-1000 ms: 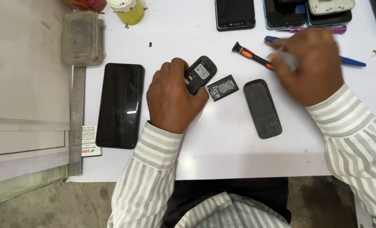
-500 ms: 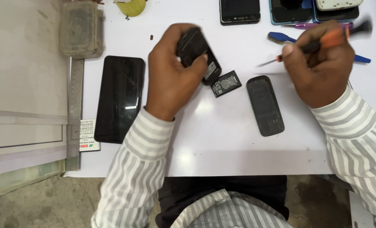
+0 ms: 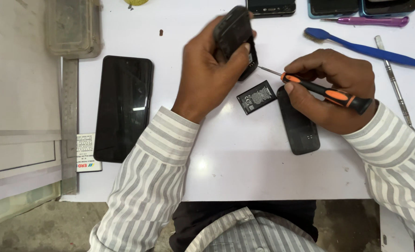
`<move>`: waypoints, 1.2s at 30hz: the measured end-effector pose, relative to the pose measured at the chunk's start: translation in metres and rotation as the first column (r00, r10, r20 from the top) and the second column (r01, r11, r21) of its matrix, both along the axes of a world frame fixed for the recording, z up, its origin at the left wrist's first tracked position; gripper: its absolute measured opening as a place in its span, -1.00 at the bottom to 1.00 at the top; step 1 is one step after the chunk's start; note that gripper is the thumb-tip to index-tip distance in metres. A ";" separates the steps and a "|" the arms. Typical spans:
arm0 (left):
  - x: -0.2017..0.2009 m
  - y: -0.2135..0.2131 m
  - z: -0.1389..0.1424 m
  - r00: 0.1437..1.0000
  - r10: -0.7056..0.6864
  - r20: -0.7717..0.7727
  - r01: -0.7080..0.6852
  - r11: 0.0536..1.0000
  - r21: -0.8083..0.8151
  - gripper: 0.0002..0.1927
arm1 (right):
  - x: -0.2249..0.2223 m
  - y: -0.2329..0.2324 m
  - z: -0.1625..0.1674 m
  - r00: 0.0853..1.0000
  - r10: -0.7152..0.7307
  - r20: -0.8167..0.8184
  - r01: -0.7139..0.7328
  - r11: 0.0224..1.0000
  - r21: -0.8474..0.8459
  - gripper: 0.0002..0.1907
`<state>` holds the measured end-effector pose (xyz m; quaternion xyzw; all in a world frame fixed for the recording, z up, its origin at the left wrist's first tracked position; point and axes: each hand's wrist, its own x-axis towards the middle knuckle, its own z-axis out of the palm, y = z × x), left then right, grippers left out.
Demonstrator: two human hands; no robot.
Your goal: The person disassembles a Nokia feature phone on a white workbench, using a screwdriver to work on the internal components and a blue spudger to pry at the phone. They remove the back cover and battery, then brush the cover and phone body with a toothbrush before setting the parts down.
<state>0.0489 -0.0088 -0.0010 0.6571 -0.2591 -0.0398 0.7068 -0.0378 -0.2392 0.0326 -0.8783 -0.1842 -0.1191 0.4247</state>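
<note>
A small black phone (image 3: 235, 39) is gripped in the left hand (image 3: 207, 77), raised above the white desk (image 3: 244, 163) and tilted; the fingers are wrapped around its body and the thumb is pressed along its right edge. A screwdriver (image 3: 326, 92) with a black and orange handle is pinched in the right hand (image 3: 335, 88) between thumb and fingers, lying nearly level, and its thin metal tip is pointed left at the lower right side of the phone; whether the tip touches the phone cannot be told.

A small black battery (image 3: 256, 97) lies flat on the desk just below the phone, between the two hands. A black back cover (image 3: 300, 126) lies just right of the battery, partly hidden under the right hand.

A large black smartphone (image 3: 123, 107) lies face up at the left of the desk, well apart from the hands. A metal ruler (image 3: 69, 116) lies along the desk's left edge, and a clear plastic box (image 3: 72, 28) stands at the far left corner. A small printed card (image 3: 88, 151) shows from under the smartphone's near end.

At the far right a blue brush (image 3: 366, 48) is seen, with a purple pen (image 3: 368, 21) beyond it and a thin metal tool (image 3: 394, 81) lying just right of the hand. Three more phones (image 3: 270, 7) are cut off by the far edge. Both arms are covered by striped sleeves (image 3: 146, 186).
</note>
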 end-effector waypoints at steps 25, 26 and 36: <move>0.004 -0.007 -0.018 0.994 -0.059 0.092 0.045 0.988 0.146 -0.65 | 0.004 0.000 -0.006 0.998 0.050 0.034 -0.048 0.997 -0.052 -0.81; 0.004 -0.007 -0.018 0.995 -0.053 0.086 0.039 0.986 0.161 -0.65 | 0.004 -0.001 -0.005 0.998 0.048 0.038 -0.045 0.997 -0.068 -0.81; 0.002 -0.007 -0.017 0.996 -0.045 0.083 0.030 0.983 0.180 -0.65 | 0.003 -0.001 -0.005 1.000 0.025 0.011 -0.024 0.997 -0.070 -0.82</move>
